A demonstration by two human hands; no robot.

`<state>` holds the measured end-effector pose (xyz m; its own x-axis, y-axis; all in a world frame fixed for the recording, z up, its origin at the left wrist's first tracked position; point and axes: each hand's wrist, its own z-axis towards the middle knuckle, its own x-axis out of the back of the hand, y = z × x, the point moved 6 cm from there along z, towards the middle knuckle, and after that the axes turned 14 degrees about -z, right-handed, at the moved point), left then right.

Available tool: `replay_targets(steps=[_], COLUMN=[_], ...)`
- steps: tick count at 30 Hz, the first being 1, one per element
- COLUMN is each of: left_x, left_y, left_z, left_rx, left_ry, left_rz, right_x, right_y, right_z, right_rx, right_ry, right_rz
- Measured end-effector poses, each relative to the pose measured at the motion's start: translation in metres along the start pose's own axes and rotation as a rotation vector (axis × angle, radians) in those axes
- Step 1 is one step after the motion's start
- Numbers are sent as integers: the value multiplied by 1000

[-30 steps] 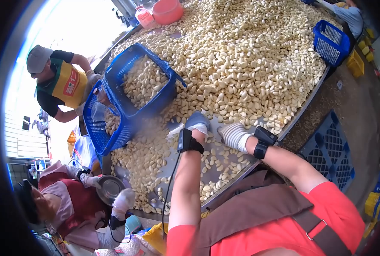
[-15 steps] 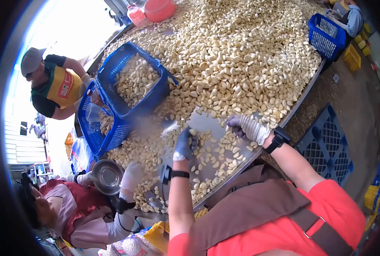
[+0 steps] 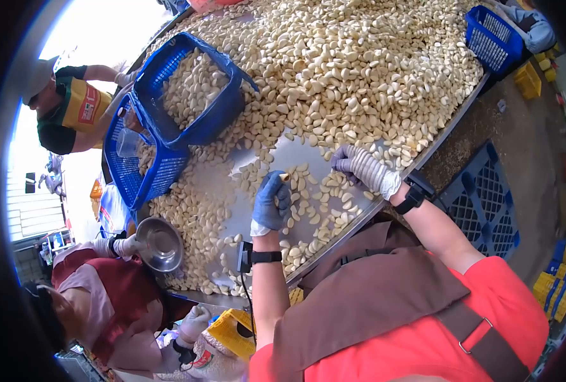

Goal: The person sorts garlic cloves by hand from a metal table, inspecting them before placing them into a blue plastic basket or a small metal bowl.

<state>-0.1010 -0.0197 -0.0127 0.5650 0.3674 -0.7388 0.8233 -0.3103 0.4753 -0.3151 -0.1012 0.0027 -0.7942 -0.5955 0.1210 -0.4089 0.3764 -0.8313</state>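
Peeled garlic cloves (image 3: 359, 70) lie in a broad heap on a metal table (image 3: 235, 207). My left hand (image 3: 271, 202), in a bluish-grey glove, is closed with a garlic clove (image 3: 285, 177) pinched at its fingertips; the clove has a brownish patch. To its right, my right hand (image 3: 364, 168), in a pale ribbed glove, curls its fingers down over loose cloves at the heap's near edge. What those fingers hold, if anything, is hidden. Scattered cloves (image 3: 314, 204) lie between my hands and the table edge.
A blue basket (image 3: 232, 105) of cloves stands left, beside another blue basket (image 3: 180, 167) holding a clear scoop. One co-worker (image 3: 114, 293) holds a metal bowl (image 3: 160, 245); another person (image 3: 73, 111) stands behind. At right are a blue basket (image 3: 494, 41) and a blue pallet (image 3: 483, 197).
The view has shifted, so the baskets and heap sit higher. My left hand has turned, showing the clove at its fingertips. The near co-worker's hand has left the table for a white bag below.
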Motion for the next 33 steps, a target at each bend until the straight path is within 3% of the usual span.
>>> replay_targets(steps=[3,6,11,13,15,17,19,21,23,25,27,29,31,33], left_x=[11,7,-23,-21,-36,-48,-38,-34,-34,-41,-43,-38,-29,-29], left_y=[-13,-30,-43,-48,-58,-62,-67,-63,-61,-54,-51,-45,-43,-40], left_z=[-4,-6,-4,4,5,6,10,12,7,4,1,1,-1,-1], left_rx=[54,153,81,67,98,2,-54,-203,-159,-117,-74,-44,-9,-237], left_ry=[-90,-200,-72,130,100,98,86,38,56,72,107,166,223,72], left_rz=[-204,-333,-143,398,428,668,633,886,1052,1216,1427,1416,1405,1127], right_x=[-1,-7,-18,-22,-26,-28,-25,-26,-31,-31,-37,-44,-47,-53], right_y=[-4,5,14,15,16,12,3,-11,3,-11,-13,-22,-21,-14], right_z=[-10,-12,-10,-10,-8,-7,-10,-9,6,3,2,-5,-1,5], right_rx=[41,-115,-119,-107,-120,-20,-4,98,208,399,345,417,409,231], right_ry=[-2,-129,-260,-245,-257,-218,-173,-124,-94,59,41,102,92,-134], right_rz=[-5,557,712,629,640,361,236,-260,-310,-582,-605,-719,-583,-182])
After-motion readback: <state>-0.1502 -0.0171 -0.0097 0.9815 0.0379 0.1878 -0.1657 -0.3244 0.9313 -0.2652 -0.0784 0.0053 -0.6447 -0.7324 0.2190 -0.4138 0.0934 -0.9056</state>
